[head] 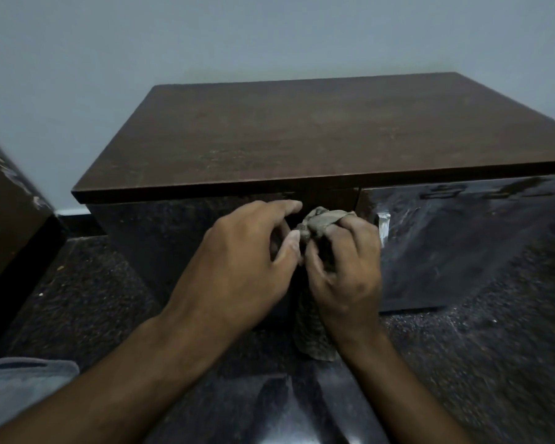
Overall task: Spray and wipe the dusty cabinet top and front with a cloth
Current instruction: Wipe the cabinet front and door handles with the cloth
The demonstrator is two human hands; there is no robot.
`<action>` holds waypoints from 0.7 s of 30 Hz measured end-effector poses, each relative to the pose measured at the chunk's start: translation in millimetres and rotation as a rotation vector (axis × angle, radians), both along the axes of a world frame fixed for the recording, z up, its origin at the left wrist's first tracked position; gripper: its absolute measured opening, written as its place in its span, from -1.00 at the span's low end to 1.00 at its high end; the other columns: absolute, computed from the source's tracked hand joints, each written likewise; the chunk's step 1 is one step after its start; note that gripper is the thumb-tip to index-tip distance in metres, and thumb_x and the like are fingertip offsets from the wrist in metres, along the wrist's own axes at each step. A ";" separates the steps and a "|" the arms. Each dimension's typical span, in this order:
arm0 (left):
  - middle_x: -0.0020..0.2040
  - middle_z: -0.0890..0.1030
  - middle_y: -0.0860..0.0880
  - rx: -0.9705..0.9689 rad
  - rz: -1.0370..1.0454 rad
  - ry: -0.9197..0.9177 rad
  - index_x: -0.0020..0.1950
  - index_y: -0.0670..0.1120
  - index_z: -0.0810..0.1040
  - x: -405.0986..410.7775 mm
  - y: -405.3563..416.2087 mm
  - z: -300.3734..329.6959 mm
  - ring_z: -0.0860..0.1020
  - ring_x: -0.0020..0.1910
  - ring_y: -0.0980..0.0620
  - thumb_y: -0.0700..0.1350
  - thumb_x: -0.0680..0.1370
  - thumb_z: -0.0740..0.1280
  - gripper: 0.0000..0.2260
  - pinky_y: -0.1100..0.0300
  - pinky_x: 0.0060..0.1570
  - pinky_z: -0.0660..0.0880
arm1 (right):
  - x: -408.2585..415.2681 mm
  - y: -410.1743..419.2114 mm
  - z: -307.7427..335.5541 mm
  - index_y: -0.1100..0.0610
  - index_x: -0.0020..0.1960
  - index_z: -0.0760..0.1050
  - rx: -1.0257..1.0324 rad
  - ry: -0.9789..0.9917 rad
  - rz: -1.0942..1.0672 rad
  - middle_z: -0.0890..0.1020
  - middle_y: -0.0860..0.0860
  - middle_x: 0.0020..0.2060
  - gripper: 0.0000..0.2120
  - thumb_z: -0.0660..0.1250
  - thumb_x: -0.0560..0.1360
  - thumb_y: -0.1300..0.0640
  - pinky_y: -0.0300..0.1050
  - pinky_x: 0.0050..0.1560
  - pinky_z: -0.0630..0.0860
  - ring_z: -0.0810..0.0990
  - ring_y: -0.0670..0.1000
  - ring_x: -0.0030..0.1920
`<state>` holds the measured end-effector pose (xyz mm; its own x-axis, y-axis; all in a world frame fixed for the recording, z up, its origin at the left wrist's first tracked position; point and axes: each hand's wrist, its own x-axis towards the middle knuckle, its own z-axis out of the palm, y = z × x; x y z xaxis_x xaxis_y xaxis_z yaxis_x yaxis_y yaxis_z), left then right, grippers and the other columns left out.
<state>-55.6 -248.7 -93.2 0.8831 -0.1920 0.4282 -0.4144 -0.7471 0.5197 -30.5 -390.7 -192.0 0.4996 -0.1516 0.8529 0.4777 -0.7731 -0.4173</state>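
Although the dark brown wood-grain top [318, 129] of the low rectangular cabinet [334, 174] shows faint pale streaks and specks that could be leftover dust or drying smears, it carries no cloth and no bottle, so I cannot say with confidence whether it has been wiped. The glossy black front is easier to judge: the right-hand door panel [462, 245] gleams with bright reflections and what look like wet streaks, which suggests spray or wiping has reached it, while the left-hand door panel [161, 238] looks duller and speckled, so it probably needs attention. No spray bottle appears anywhere in view, so I cannot tell where it is. Below the cabinet lies the dark speckled stone floor [87, 302], and a second brown piece of furniture [10, 219] stands at the left edge, apart from the work. In front of the narrow strip between the two doors, the crumpled grey-brown cloth [321, 221] is held off the surface, bunched at the top with a ribbed tail hanging down below the wrists. The right hand [346, 267] grasps the bunched part with curled fingers, and the left hand [250, 261] pinches its edge with thumb and curled fingers, index finger stretched forward. My reading is that the cloth is being regathered or refolded between passes, with wiping of the front unfinished.
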 end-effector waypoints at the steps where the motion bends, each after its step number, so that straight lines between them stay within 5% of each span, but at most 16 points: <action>1: -0.02 0.58 0.19 0.019 -0.017 0.020 0.30 0.07 0.54 1.9 -1.4 -2.7 0.55 -0.02 0.24 0.05 0.50 0.27 -0.63 0.20 0.07 0.53 | -2.0 3.5 -0.1 0.38 0.00 0.56 0.063 0.015 -0.037 0.59 0.26 0.00 -0.83 0.48 0.44 0.39 -0.15 0.25 0.47 0.54 0.13 0.09; 6: 0.05 0.51 0.16 0.124 -0.082 0.078 0.36 0.04 0.49 2.5 -7.2 -18.0 0.51 0.00 0.20 0.03 0.53 0.29 -0.61 0.12 0.08 0.53 | -14.2 10.6 -7.5 0.36 0.01 0.56 0.336 0.187 -0.056 0.61 0.15 -0.09 -0.78 0.51 0.42 0.33 -0.61 0.11 0.29 0.44 -0.21 -0.05; 11: -0.05 0.47 0.22 0.164 -0.093 0.114 0.37 0.14 0.46 1.9 -8.0 -21.5 0.47 -0.11 0.22 0.00 0.52 0.29 -0.60 0.12 0.02 0.55 | -18.7 6.3 5.1 0.13 -0.22 0.64 0.620 0.450 0.043 0.63 -0.07 -0.27 -0.89 0.52 0.43 0.28 -0.48 -0.23 0.41 0.60 -0.12 -0.23; 15: -0.05 0.50 0.20 0.113 -0.059 0.039 0.41 0.12 0.42 2.5 -10.2 -17.7 0.49 -0.05 0.22 -0.03 0.52 0.30 -0.56 0.15 0.04 0.53 | -4.5 3.0 19.7 0.12 -0.29 0.54 0.603 0.453 -0.007 0.59 -0.03 -0.34 -0.79 0.48 0.48 0.16 -0.40 -0.34 0.35 0.50 -0.12 -0.35; 19: -0.10 0.50 0.19 0.122 -0.077 0.062 0.38 0.12 0.45 3.2 -11.0 -18.9 0.50 -0.11 0.19 -0.01 0.53 0.30 -0.59 0.11 -0.01 0.55 | -8.5 -0.9 3.8 0.19 -0.19 0.57 0.498 0.456 0.076 0.61 -0.01 -0.25 -0.87 0.43 0.53 0.22 -0.23 -0.23 0.48 0.58 -0.03 -0.22; 21: -0.11 0.48 0.19 0.143 -0.083 0.097 0.38 0.13 0.46 4.4 -10.4 -21.0 0.50 -0.13 0.18 0.02 0.53 0.29 -0.60 0.08 -0.02 0.56 | -13.2 -4.5 -4.4 0.18 -0.15 0.60 0.424 0.429 0.122 0.60 -0.05 -0.18 -0.91 0.42 0.51 0.31 -0.34 -0.15 0.46 0.58 -0.10 -0.16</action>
<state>-51.3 -259.1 -114.1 0.8977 -0.3182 0.3047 -0.4303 -0.7815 0.4516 -43.7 -395.3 -196.4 0.8201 -0.3539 0.4498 0.2734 -0.4481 -0.8511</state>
